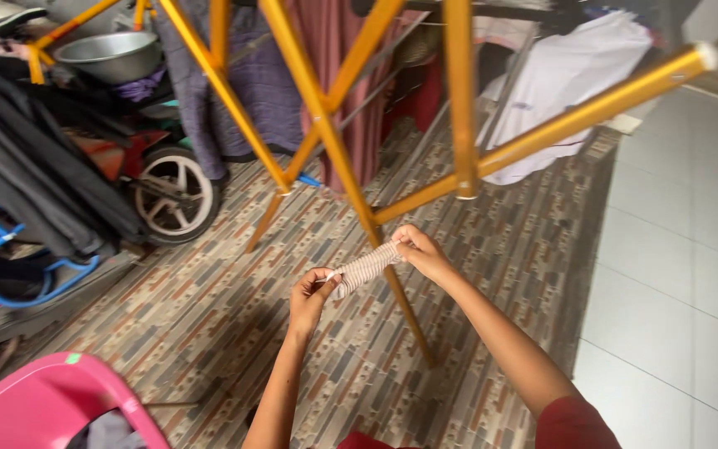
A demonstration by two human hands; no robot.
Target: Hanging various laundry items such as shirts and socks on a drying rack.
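Note:
A small beige ribbed sock (365,268) is stretched between both my hands, low in front of a golden-yellow drying rack (459,100). My left hand (310,298) pinches its lower end. My right hand (420,251) grips the upper end, close to one slanting leg of the rack. The sock hangs in the air above the patterned brick floor.
Purple, pink and white clothes (554,83) hang on the rack. A pink laundry basket (43,407) with dark cloth sits at the bottom left. A small wheeled scooter (168,195), a metal bowl (110,54) and a blue frame (10,278) crowd the left. White tiles (683,274) lie to the right.

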